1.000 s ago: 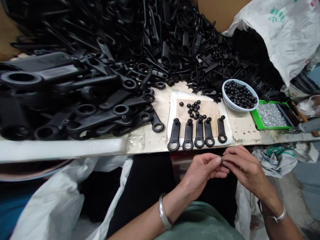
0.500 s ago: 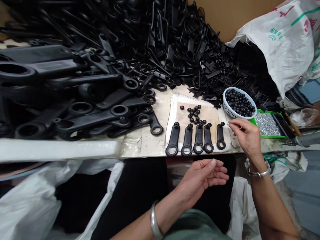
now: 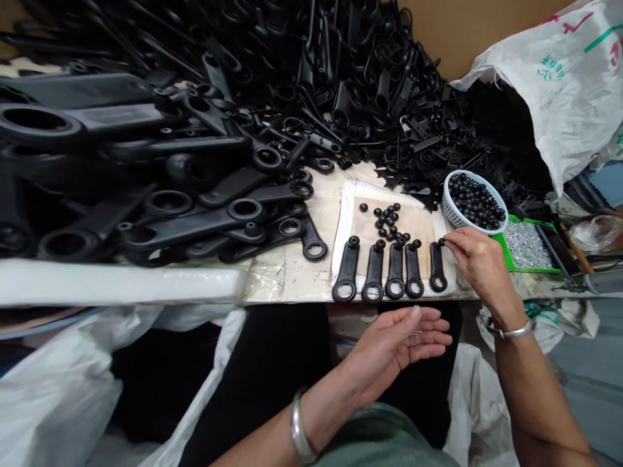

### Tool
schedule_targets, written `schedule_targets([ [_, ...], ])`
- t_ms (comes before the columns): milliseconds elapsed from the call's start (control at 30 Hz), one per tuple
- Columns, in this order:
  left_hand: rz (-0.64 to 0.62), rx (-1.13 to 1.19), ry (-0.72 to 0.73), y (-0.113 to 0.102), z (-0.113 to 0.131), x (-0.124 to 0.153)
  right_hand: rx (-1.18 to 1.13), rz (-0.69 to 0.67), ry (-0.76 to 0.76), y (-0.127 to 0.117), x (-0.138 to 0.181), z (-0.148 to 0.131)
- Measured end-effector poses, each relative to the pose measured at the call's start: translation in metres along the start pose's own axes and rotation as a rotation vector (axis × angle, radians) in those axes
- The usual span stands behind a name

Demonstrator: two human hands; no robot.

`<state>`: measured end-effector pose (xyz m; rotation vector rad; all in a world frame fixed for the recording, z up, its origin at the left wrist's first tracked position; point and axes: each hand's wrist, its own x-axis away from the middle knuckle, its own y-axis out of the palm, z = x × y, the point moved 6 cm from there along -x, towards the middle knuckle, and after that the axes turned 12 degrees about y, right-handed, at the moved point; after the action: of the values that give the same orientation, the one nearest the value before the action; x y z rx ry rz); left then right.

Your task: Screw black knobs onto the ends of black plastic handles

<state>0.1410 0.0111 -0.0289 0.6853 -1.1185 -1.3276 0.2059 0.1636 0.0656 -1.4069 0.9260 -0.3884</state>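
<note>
My right hand is closed in a pinch at the knob end of the rightmost black plastic crank handle; the small screw between its fingertips is mostly hidden. Below the table edge, my left hand is cupped with the palm turned up and fingers extended. A few small silver screws lie in it. Several crank handles stand in a row on a white-edged board, ring ends toward me, a round knob at each far end. Loose black knobs are scattered behind them.
A light-blue basket full of black knobs stands right of the board, beside a green tray of silver screws. Large black plastic parts are heaped at left and behind. A white sack is at far right.
My right fingertips have moved onto the rightmost handle's knob, with the small screw they showed. Screws now show in my left hand. The whole view has shifted slightly.
</note>
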Motion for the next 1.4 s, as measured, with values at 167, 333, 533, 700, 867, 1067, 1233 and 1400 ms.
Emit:
schedule_targets([
  [167,-0.073,0.15,0.035,0.008,0.011,0.003,-0.192,0.093,0.068,-0.031,0.021,-0.01],
  [333,-0.086,0.263,0.092,0.011,0.024,0.006,-0.535,-0.156,0.072,-0.04,0.055,-0.041],
  [533,-0.045,0.292,0.159,0.015,0.032,0.007,-0.371,-0.114,-0.079,-0.026,0.073,-0.073],
  [700,-0.028,0.282,0.175,0.013,0.036,0.01,-0.329,-0.055,-0.112,-0.017,0.075,-0.082],
  [867,-0.085,0.243,0.192,0.01,0.036,0.01,-0.448,-0.104,-0.028,-0.013,0.07,-0.08],
  [1067,-0.093,0.197,0.213,0.009,0.036,0.009,-0.391,-0.083,-0.032,-0.011,0.069,-0.085],
  [1233,-0.072,0.139,0.244,0.009,0.039,0.011,-0.422,-0.07,-0.009,-0.013,0.067,-0.092],
  [1400,-0.063,0.152,0.218,0.008,0.036,0.01,-0.464,-0.042,0.02,-0.012,0.064,-0.092],
])
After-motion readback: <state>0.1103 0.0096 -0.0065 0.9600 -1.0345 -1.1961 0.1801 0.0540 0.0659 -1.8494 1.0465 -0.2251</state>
